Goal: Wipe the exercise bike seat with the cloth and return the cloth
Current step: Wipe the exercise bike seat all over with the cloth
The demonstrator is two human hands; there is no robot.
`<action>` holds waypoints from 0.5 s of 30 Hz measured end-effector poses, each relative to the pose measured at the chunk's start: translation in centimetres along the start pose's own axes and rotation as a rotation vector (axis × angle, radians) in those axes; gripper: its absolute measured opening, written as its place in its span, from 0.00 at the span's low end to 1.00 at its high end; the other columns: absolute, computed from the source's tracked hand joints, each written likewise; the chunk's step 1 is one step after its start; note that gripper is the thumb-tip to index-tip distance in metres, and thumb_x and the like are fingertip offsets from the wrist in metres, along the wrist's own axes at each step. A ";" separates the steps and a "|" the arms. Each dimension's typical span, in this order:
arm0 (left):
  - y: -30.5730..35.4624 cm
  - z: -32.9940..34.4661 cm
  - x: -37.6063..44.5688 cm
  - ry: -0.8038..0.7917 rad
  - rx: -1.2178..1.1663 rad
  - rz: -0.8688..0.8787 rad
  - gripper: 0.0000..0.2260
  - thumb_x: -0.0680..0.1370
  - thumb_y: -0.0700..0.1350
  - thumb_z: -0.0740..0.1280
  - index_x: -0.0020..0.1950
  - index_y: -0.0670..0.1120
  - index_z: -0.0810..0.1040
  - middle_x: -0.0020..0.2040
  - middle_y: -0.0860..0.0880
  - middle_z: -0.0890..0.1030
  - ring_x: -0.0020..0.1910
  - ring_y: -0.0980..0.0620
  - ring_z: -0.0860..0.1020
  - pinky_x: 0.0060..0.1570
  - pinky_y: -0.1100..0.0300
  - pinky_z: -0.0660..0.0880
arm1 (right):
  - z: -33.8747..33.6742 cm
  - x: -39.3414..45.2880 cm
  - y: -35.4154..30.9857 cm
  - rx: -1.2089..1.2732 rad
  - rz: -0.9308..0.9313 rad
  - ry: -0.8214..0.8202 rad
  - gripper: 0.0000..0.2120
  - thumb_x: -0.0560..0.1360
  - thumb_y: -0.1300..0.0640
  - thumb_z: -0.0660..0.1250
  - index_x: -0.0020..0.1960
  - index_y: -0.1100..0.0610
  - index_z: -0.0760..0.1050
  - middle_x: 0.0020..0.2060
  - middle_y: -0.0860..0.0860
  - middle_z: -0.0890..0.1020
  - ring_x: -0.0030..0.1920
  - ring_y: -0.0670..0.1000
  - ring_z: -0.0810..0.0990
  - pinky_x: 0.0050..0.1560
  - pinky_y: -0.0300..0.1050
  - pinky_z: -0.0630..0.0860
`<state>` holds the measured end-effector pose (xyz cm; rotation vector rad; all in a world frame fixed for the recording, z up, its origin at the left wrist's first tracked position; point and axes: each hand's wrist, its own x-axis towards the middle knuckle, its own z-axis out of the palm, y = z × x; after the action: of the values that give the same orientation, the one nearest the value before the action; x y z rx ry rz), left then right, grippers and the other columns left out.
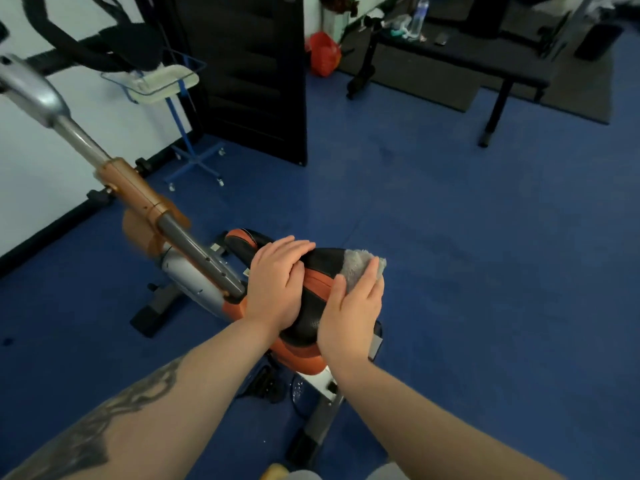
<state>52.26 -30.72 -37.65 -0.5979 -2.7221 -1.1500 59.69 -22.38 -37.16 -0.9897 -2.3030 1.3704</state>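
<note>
Blue floor [450,237] (exercise bike [194,282] on it)

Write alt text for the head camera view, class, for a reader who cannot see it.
A person's right hand presses a grey cloth against the black and orange exercise bike seat, while the left hand rests flat on the seat's other side. The bike stands on a blue floor, with a black bench behind.

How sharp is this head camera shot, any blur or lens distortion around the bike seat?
Head view: the left hand, right hand, grey cloth and seat are fairly sharp; the handlebar post at upper left is blurred; wide-angle bending curves the edges; lighting is even, no glare.
</note>
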 end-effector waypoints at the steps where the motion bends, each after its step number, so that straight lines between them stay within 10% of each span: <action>1: 0.0 0.0 0.1 -0.001 -0.001 -0.005 0.17 0.76 0.39 0.57 0.60 0.48 0.78 0.60 0.52 0.79 0.66 0.53 0.70 0.68 0.53 0.60 | -0.3 0.4 0.4 -0.016 -0.037 -0.041 0.28 0.81 0.49 0.54 0.78 0.52 0.49 0.77 0.57 0.54 0.75 0.57 0.55 0.72 0.52 0.57; 7: 0.5 -0.2 -0.1 0.016 0.037 -0.104 0.18 0.76 0.39 0.57 0.63 0.47 0.76 0.64 0.51 0.76 0.69 0.56 0.66 0.71 0.60 0.53 | -3.3 7.1 0.8 -0.260 -0.379 -0.474 0.21 0.81 0.47 0.50 0.74 0.47 0.61 0.74 0.47 0.62 0.73 0.49 0.59 0.70 0.48 0.63; 15: 3.5 1.3 -2.4 0.309 0.253 -0.561 0.18 0.80 0.42 0.55 0.70 0.47 0.68 0.73 0.48 0.67 0.72 0.51 0.63 0.71 0.52 0.57 | -5.3 10.5 0.7 -0.639 -1.054 -0.852 0.27 0.80 0.45 0.39 0.78 0.48 0.46 0.79 0.49 0.47 0.78 0.50 0.42 0.77 0.51 0.44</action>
<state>55.93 -28.37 -36.88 0.3722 -2.7543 -0.8612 55.26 -11.47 -36.15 0.9051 -3.1131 0.5972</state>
